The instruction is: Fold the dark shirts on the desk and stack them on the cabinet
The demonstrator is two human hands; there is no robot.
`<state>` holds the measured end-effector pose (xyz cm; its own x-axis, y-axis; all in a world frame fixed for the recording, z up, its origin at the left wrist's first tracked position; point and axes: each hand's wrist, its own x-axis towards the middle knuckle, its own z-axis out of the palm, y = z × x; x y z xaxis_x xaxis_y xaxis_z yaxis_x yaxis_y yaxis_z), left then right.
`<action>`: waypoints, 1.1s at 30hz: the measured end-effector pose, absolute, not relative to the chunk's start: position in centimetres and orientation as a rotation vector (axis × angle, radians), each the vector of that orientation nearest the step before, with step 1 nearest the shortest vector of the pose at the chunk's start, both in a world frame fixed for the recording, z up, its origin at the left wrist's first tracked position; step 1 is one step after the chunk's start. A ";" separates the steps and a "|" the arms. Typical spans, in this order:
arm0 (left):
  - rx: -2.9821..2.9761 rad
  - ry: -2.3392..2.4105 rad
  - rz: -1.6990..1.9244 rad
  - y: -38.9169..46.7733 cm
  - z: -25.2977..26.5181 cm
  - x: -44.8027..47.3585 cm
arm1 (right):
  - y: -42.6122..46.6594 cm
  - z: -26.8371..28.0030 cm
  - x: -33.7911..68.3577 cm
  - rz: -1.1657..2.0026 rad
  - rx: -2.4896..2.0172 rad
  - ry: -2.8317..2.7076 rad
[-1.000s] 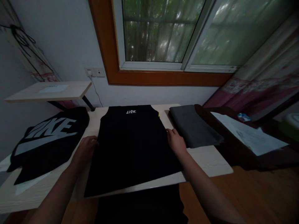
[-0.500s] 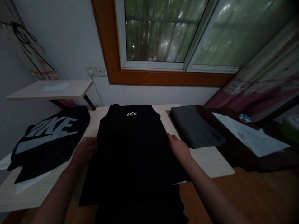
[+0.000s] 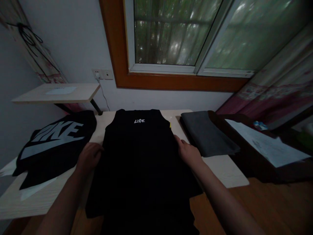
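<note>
A black sleeveless top [image 3: 139, 156] lies spread on the table, its neck end toward the wall and its lower part hanging over the front edge. White markings show near its neckline. My left hand [image 3: 90, 156] is closed at the top's left side edge, fingers curled against the cloth. On the opposite side, my right hand [image 3: 188, 152] pinches the right side edge below the armhole. A small yellow bit [image 3: 170, 124] peeks out by the right armhole. Black cloth below the front edge merges with the top, so where one ends I cannot tell.
Left of me lies a black garment with large grey lettering [image 3: 56, 140], beneath a raised wooden shelf [image 3: 58, 93]. Folded grey cloth [image 3: 207, 132] rests at the right of the pale table [image 3: 227, 169]. Beyond it is a paper sheet [image 3: 266, 142]. A window [image 3: 176, 39] is ahead.
The view has shifted slightly, so everything sits a little further right. Both hands stay at the top's side edges, and its neckline and right hem look a bit straighter.
</note>
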<state>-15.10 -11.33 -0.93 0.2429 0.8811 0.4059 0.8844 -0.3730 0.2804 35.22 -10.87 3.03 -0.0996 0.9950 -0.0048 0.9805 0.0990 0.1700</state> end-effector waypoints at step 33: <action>-2.544 -1.686 -0.848 -11.1 -0.9 -15.1 | -4.9 -2.4 38.0 -0.438 2.096 2.998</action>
<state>-15.13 -11.08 -0.86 0.2903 0.8619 0.4158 0.8478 -0.4331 0.3060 38.02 -4.88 -2.36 -0.2556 0.9208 0.2946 0.7980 0.3730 -0.4734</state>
